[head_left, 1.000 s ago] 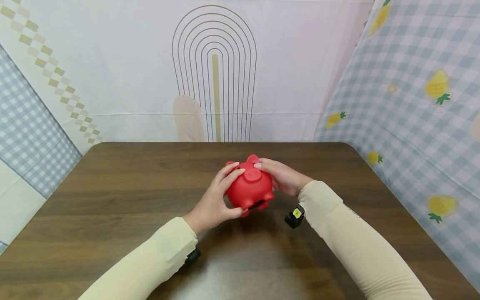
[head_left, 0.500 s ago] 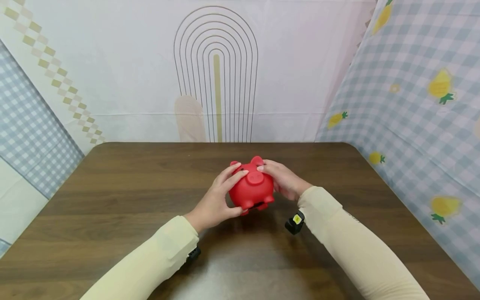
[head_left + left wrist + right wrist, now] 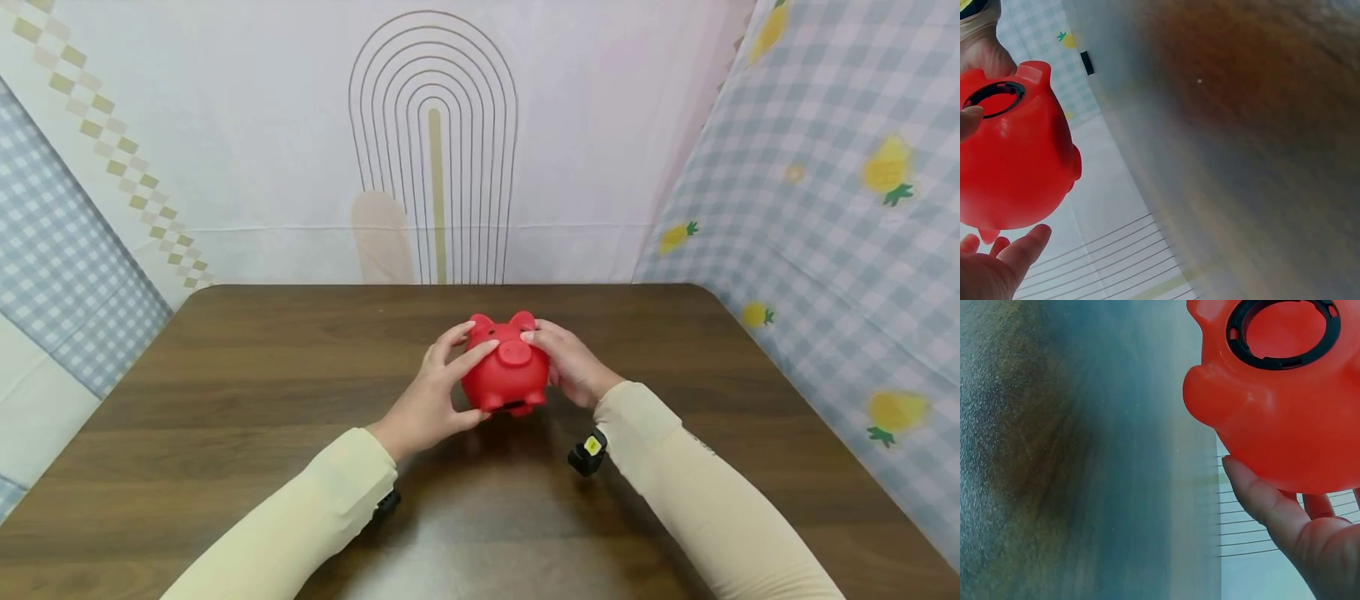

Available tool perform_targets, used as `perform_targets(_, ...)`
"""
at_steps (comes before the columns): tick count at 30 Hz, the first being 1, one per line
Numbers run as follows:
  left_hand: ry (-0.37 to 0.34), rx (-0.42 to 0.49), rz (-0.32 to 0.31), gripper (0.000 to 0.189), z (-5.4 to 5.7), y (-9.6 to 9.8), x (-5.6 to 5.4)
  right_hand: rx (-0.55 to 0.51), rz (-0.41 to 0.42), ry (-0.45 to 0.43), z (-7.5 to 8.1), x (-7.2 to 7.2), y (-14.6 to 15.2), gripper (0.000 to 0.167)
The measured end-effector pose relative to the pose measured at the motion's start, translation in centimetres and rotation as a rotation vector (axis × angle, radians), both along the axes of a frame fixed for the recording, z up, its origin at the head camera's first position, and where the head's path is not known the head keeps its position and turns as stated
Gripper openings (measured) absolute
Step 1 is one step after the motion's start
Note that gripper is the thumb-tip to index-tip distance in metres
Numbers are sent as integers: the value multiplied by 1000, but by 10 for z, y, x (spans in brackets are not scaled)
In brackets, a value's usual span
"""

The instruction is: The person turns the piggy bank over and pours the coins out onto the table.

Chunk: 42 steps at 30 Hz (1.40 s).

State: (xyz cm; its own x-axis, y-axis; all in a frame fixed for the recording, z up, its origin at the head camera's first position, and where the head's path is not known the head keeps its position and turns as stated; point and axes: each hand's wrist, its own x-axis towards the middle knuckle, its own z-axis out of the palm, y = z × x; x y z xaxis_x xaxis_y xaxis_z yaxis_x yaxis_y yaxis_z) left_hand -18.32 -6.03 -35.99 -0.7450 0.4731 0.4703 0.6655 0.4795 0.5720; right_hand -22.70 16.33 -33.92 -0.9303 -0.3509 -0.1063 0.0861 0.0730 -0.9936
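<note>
A red piggy bank (image 3: pixel 508 383) is held between both hands above the table, its snout toward me in the head view. My left hand (image 3: pixel 426 410) grips its left side, with the thumb low near the feet and the fingers up by the ear and face. On the other side my right hand (image 3: pixel 574 368) holds it, fingertips beside the snout and the ear. The right wrist view shows the underside, where a black ring (image 3: pixel 1237 342) surrounds an uncovered round opening. That same ring (image 3: pixel 1020 92) appears in the left wrist view, a fingertip close to it.
The dark wooden table (image 3: pixel 285 367) extends around the hands. Behind it hangs a white cloth (image 3: pixel 585 150) printed with arches, and a checked cloth (image 3: pixel 810 250) with pineapples hangs at the right. A black wrist camera (image 3: pixel 587 454) sits under the right sleeve.
The piggy bank has turned from a tilt to nearly level and shifted slightly right in the head view. Both hands keep their hold on it.
</note>
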Motion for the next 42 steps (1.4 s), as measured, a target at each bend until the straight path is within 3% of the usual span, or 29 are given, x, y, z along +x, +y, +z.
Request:
perform_targets(7, -49, 90, -16, 85, 2, -2, -1, -47, -48, 18, -2, 1, 4, 50)
perform_targets(11, -122, 138, -1, 83, 5, -4, -3, -63, -63, 34, -1, 1, 6, 49)
perform_targets(25, -594, 251, 118, 64, 29, 1, -17, -87, -105, 65, -1, 4, 4, 49)
perform_targets(32, -600, 234, 163, 62, 34, 7, -22, -53, -68, 94, -2, 3, 1, 49)
perform_targets(42, -730, 283, 135, 59, 33, 13, -20, -7, -62, 143, -3, 6, -4, 48)
